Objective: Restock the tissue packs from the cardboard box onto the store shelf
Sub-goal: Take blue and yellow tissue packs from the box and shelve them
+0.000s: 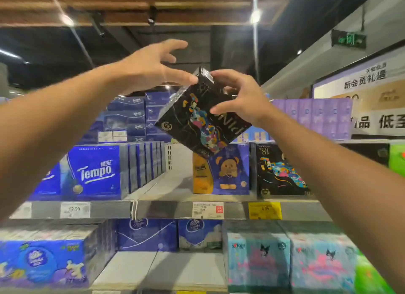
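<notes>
While my right hand's fingers curl round the upper end of the black tissue pack, my left hand is spread wide, only its thumb tip touching the top corner. The pack hangs tilted in the air above the shelf, over the gap beside the bear-print pack. I judge it light, squashy and film-slick, so I'd clasp both ends.

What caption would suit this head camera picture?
Right hand grips a tilted black tissue pack above the shelf; left hand touches its top corner.
</notes>
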Tool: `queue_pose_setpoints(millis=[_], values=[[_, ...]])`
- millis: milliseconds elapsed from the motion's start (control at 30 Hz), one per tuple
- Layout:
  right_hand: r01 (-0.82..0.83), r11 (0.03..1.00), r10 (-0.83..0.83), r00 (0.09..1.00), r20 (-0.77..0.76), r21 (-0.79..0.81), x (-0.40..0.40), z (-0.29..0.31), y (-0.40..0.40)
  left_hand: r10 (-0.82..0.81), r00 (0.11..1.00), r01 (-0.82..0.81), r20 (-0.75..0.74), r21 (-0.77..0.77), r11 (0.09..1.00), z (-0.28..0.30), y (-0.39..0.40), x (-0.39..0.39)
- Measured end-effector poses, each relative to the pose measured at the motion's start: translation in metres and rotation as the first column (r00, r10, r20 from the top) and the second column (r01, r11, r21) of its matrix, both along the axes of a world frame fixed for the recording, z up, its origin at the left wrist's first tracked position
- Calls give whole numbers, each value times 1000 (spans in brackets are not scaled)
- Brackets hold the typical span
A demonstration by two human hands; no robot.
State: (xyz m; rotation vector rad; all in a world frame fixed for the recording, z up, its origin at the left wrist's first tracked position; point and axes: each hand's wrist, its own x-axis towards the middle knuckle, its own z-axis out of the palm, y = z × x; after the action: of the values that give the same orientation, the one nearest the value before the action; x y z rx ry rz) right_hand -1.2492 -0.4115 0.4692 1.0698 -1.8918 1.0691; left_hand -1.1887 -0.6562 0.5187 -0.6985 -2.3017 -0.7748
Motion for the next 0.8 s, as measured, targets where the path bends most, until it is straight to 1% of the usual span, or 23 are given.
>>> queue_pose_setpoints(millis=[33, 67, 100, 133, 200, 233, 300, 367, 467, 500, 567, 600, 633, 667, 733, 800], values=[[21, 999, -19, 999, -36, 30, -2, 7, 1, 37, 998, -30, 55, -130, 991, 5, 9, 0], [44, 998, -42, 997, -69, 39, -5, 13, 3, 64, 995, -45, 80, -219, 975, 10, 17, -2], [74, 996, -70, 992, -102, 42, -8, 18, 7, 81, 995, -64, 54, -267, 962, 12, 24, -7], [108, 993, -102, 986, -132, 43, -11, 22, 10, 93, 996, -93, -13, -278, 956, 12, 29, -15], [209, 978, -202, 958, -201, 11, -14, 24, 17, 102, 983, -136, -155, -222, 966, 12, 36, -32], [272, 962, -268, 933, -241, -16, -15, 23, 19, 97, 974, -134, -203, -181, 974, 12, 38, -40], [409, 910, -412, 864, -290, -73, -17, 18, 19, 66, 970, -83, -234, -64, 995, 11, 40, -59], [511, 856, -512, 811, -283, -84, -23, 13, 22, -7, 985, 15, -171, 47, 999, 8, 43, -80], [635, 771, -612, 721, -325, -42, -35, 13, 36, -138, 990, 138, -11, 154, 978, 4, 50, -110], [664, 747, -642, 701, -309, -45, -38, 14, 42, -180, 983, 172, 22, 195, 966, 5, 52, -117], [708, 703, -703, 679, -214, -62, -41, 15, 56, -281, 958, 249, 60, 314, 916, 10, 55, -127], [716, 695, -716, 680, -160, -63, -44, 14, 62, -339, 937, 285, 80, 383, 879, 12, 56, -132], [691, 720, -694, 712, -107, -65, -45, 12, 67, -396, 913, 320, 98, 430, 844, 14, 58, -136], [638, 766, -642, 765, -56, -78, -45, 10, 71, -440, 891, 349, 113, 450, 822, 16, 60, -140], [498, 859, -498, 866, 37, -121, -44, 9, 76, -489, 861, 393, 139, 425, 815, 16, 68, -146], [472, 872, -460, 881, 109, -128, -47, 12, 78, -509, 846, 425, 155, 381, 821, 14, 79, -153]])
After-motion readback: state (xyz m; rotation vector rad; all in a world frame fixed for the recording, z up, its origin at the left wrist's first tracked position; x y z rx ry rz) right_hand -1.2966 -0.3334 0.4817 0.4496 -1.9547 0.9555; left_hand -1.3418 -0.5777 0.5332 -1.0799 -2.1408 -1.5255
